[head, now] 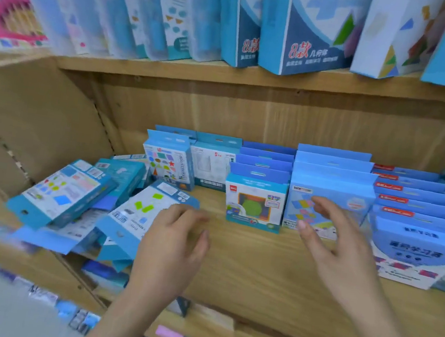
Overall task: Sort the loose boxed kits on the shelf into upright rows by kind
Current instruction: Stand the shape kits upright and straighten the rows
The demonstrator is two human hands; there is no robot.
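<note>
A heap of loose blue boxed kits (68, 198) lies flat and tilted at the left of the wooden shelf (254, 261). My left hand (174, 241) hovers at the heap's right edge, fingers curled, touching or just over a kit with green shapes (137, 213). My right hand (339, 242) is spread open in front of an upright row of light-blue kits (330, 189), holding nothing. Left of it stands a row fronted by a white-and-blue kit (255, 201). Further left, a shapes kit (168, 160) and a white kit (213, 164) stand upright.
More upright rows with red labels (412, 195) fill the right end, fronted by a leaning blue kit (415, 252). Tall boxes (301, 28) line the upper shelf. A wooden side panel (31, 118) closes the left. Bare board lies between my hands.
</note>
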